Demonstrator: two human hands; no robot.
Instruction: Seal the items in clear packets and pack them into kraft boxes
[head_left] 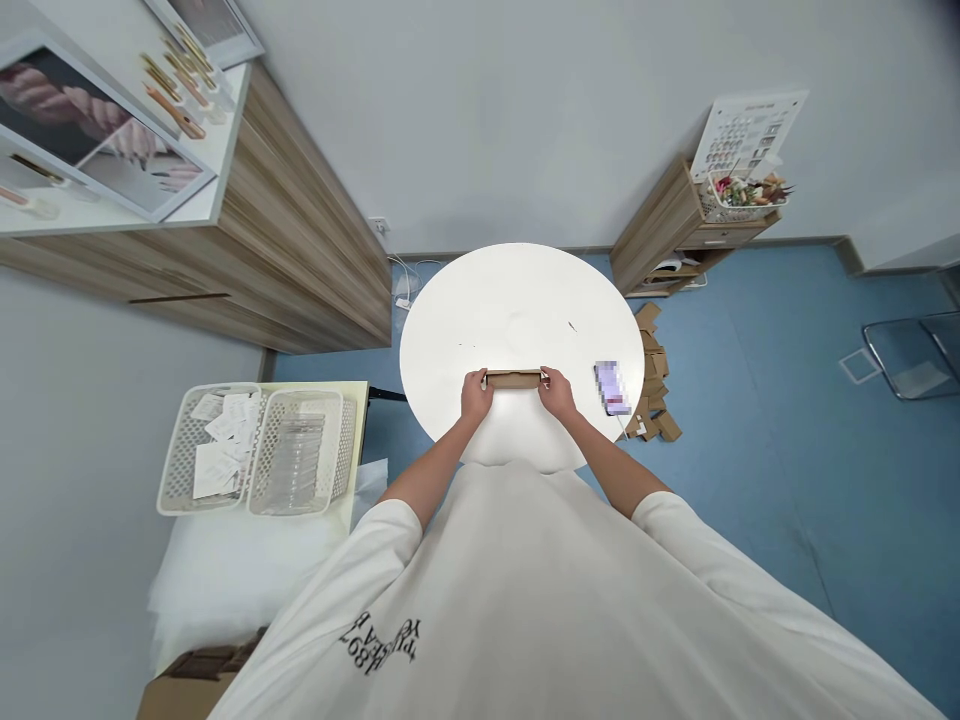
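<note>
A small, flat brown cardboard box (514,380) is held between my two hands, just above or on the white round table (517,290). My left hand (475,393) grips its left end, fingers closed around the corner. At the opposite end, my right hand (556,391) has its thumb and fingers closed on the box's right corner. A dark slot runs along the upper edge of the box. What is inside cannot be made out.
A phone (612,388) lies at the table's right side, with a cable. Several cardboard boxes (654,385) are piled on the floor beyond. Left stand two white baskets, one with paper slips (219,455), the other with clear plastic pieces (295,465). A wooden cabinet (307,200) rises behind them.
</note>
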